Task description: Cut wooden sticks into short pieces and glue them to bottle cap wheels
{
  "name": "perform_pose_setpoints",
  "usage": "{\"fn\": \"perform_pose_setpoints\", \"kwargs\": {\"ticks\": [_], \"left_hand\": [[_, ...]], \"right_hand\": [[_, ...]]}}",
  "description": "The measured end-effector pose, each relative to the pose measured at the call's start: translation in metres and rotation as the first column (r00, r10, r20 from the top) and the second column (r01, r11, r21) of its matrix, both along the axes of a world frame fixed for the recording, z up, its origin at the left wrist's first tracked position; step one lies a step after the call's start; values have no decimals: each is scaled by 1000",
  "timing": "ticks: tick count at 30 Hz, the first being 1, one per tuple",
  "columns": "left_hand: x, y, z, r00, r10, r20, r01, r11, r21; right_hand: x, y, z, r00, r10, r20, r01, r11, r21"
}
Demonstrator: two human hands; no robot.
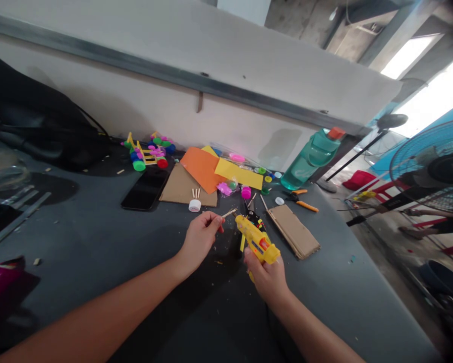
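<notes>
Nearest to us, our two bare forearms reach out over the dark grey table [98,237]. Our right hand [266,275] has its fingers wrapped tight around the grip of a yellow hot glue gun [257,241], whose nozzle points up and to the left. Our left hand [200,237] pinches a thin wooden stick [228,213] between thumb and fingertips; the free end of the stick lies just beside the nozzle, though we cannot tell whether they touch.

Just past the hands, a stack of brown cardboard strips [294,231] lies to the right, and a white bottle cap [194,205] sits to the left with a few short sticks beside it. A black phone [145,189] lies flat further left, next to a brown cardboard sheet [179,187]. On that sheet rest an orange paper [202,169] and a yellow paper [239,175], overlapping. Small pliers with orange handles [302,199] lie to the right of loose coloured caps.

Further back, near the wall, stands a toy cart built of sticks and coloured bottle caps [149,151], and a teal water bottle with an orange cap [312,156] leans at the table's far edge. A black bag [37,121] fills the far left corner. Off the table to the right, a blue fan [434,161] stands.
</notes>
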State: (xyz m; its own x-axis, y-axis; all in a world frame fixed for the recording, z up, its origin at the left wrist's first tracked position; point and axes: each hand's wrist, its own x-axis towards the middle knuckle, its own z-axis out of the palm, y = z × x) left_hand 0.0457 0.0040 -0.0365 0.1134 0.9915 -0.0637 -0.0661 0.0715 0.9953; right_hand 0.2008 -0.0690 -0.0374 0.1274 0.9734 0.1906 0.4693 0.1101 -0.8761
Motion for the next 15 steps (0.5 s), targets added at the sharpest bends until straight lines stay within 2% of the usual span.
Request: {"fn": "perform_pose_setpoints", "kwargs": {"ticks": [10, 15], "left_hand": [[1, 1, 0, 1000, 0, 1, 0, 1000, -9], [1, 1, 0, 1000, -4, -10, 3, 1000, -6]], "right_hand": [[-5, -3, -6, 997, 81, -13, -81, 997, -5], [-4, -2, -5, 998, 59, 27, -60, 998, 10]]}}
